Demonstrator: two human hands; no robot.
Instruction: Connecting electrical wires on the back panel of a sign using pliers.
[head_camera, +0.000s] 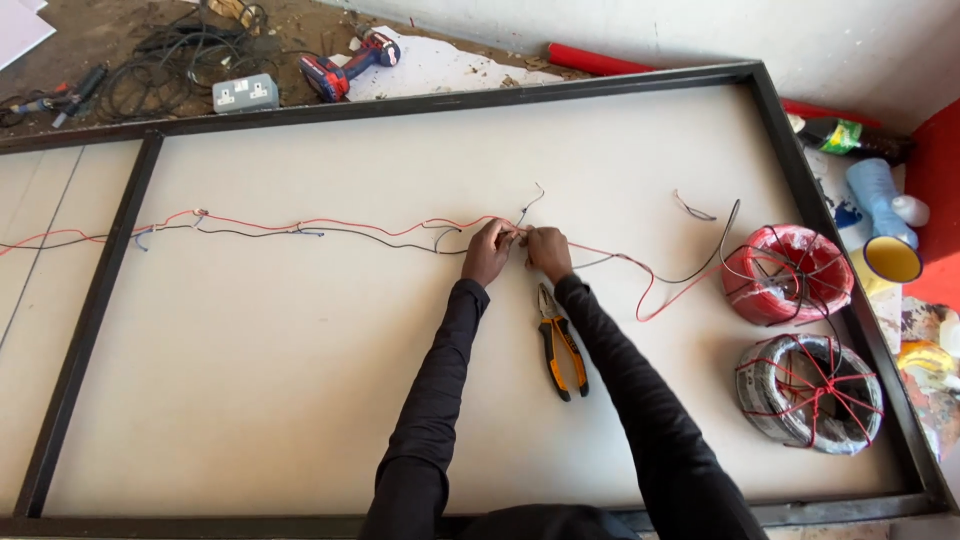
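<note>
A red wire (340, 224) and a black wire (250, 233) run side by side across a white panel (300, 400) with a black frame. My left hand (487, 251) and my right hand (548, 250) pinch the wires together at one spot, fingertips almost touching. Short bare wire ends stick up just above the hands. Orange-handled pliers (560, 342) lie on the panel just below my right hand, between my forearms.
A red wire coil (787, 273) and a grey wire coil (810, 392) lie at the panel's right. Beyond the right edge stand bottles and a yellow cup (893, 258). Behind the panel lie a cordless drill (350, 62), a socket box (245, 93) and tangled cables.
</note>
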